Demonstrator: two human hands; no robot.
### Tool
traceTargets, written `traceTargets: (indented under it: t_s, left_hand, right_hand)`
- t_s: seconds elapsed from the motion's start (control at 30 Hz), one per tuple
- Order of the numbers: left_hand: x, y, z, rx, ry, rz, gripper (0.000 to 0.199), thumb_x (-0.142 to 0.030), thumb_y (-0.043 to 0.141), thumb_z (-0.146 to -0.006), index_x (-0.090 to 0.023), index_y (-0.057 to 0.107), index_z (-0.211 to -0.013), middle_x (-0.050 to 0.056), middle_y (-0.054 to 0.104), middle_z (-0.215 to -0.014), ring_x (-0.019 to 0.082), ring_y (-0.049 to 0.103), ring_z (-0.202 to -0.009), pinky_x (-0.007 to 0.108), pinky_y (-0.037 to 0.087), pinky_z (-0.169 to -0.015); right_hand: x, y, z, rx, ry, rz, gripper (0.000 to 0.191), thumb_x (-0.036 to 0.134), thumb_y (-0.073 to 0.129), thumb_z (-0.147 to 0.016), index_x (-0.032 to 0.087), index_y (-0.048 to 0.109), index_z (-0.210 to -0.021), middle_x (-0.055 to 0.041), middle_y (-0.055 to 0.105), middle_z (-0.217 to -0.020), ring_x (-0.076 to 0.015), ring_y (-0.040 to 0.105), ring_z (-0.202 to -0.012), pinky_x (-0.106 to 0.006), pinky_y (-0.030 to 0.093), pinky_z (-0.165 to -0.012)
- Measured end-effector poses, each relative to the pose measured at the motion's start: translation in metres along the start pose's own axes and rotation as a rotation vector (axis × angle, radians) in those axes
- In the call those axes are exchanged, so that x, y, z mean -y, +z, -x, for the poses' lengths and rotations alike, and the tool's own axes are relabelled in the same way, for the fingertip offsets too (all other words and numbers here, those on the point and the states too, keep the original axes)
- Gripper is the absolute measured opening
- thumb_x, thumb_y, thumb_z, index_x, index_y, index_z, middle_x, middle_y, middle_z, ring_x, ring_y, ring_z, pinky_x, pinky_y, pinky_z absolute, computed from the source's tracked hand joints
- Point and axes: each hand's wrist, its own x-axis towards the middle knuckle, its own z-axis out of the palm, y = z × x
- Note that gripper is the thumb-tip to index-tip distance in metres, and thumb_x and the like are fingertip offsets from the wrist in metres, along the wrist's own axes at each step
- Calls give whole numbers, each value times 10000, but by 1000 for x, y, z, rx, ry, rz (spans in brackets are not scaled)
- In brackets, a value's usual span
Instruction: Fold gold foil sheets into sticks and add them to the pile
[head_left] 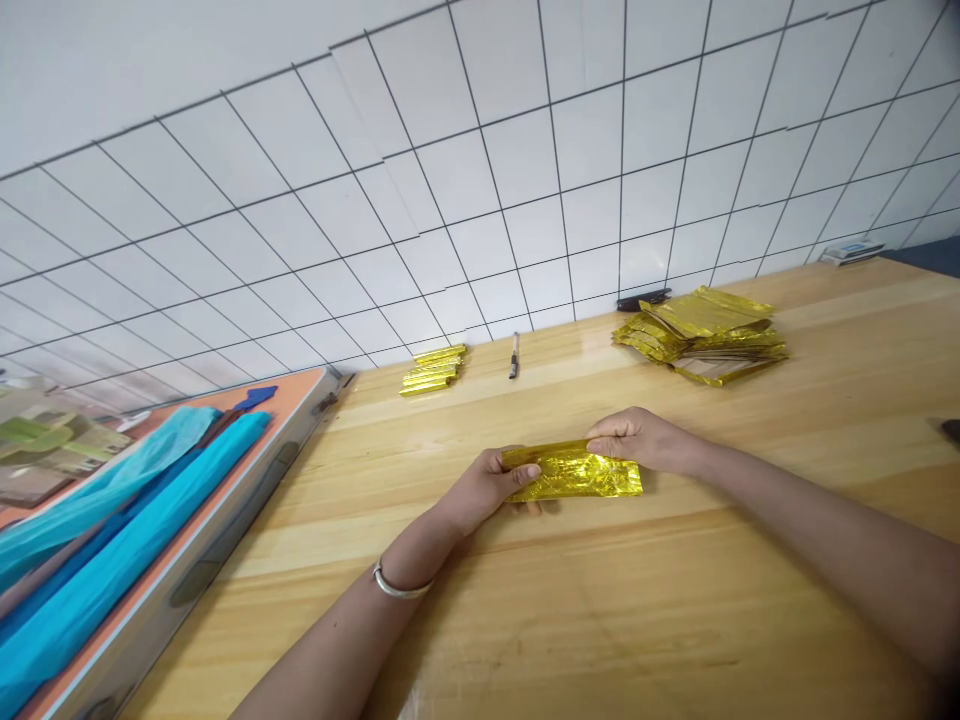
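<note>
A partly folded sheet of shiny gold foil (pixel 570 472) is held lengthwise between both hands, just above the wooden table (pixel 585 620). My left hand (pixel 491 488) grips its left end, thumb on top and fingers underneath. At the upper right edge, my right hand (pixel 628 438) pinches the foil between thumb and fingers. Beyond the right hand lies a stack of gold foil sheets (pixel 709 335). Several narrow folded gold strips (pixel 433 370) sit side by side farther back on the left.
A pen (pixel 514 356) lies near the tiled wall (pixel 510 170). A black object (pixel 643 300) is behind the foil stack. At left, an orange-topped surface (pixel 300 395) holds blue cloth (pixel 150 545). A small stack (pixel 853 252) is at the back right.
</note>
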Motion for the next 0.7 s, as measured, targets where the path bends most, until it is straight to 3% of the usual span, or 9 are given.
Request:
traceTargets:
  t_s: [0.17, 0.27, 0.33, 0.43, 0.7]
  left_hand:
    - [2, 0, -3, -81, 26, -13, 384, -463, 576, -799, -85, 616, -852, 63, 651, -593, 127, 583, -498, 195, 431, -447]
    - [6, 0, -5, -158, 34, 60, 373, -447, 603, -782, -94, 604, -904, 37, 640, -588, 124, 589, -499, 192, 450, -450]
    - [8, 0, -6, -191, 46, 98, 384, -441, 617, -771, -101, 594, -946, 28, 638, -603, 124, 594, -504, 200, 466, -461]
    - [9, -1, -7, -194, 42, 106, 388, -435, 631, -762, -98, 593, -950, 24, 633, -591, 124, 589, -486, 212, 478, -464]
    - [13, -7, -8, -130, 13, 143, 365, -445, 633, -762, -103, 594, -883, 14, 605, -477, 115, 541, -387, 198, 437, -412]
  right_hand:
    - [-2, 0, -2, -76, 14, -207, 401, 458, 662, -695, 167, 646, -970, -21, 664, -821, -157, 596, -735, -268, 453, -662]
    - [-5, -1, -3, -152, 15, -297, 484, 437, 695, -675, 190, 605, -1082, -38, 676, -851, -167, 611, -750, -266, 464, -640]
    - [-8, -3, -3, -154, 33, -302, 474, 444, 695, -677, 183, 607, -1062, -38, 675, -814, -147, 607, -667, -237, 443, -553]
    - [-10, -5, -2, -59, 66, -258, 406, 470, 673, -695, 150, 631, -940, -29, 663, -754, -101, 566, -533, -200, 375, -449]
    - [-11, -6, -2, -34, 80, -190, 419, 499, 658, -700, 147, 644, -926, 1, 641, -669, -73, 522, -454, -190, 354, -419]
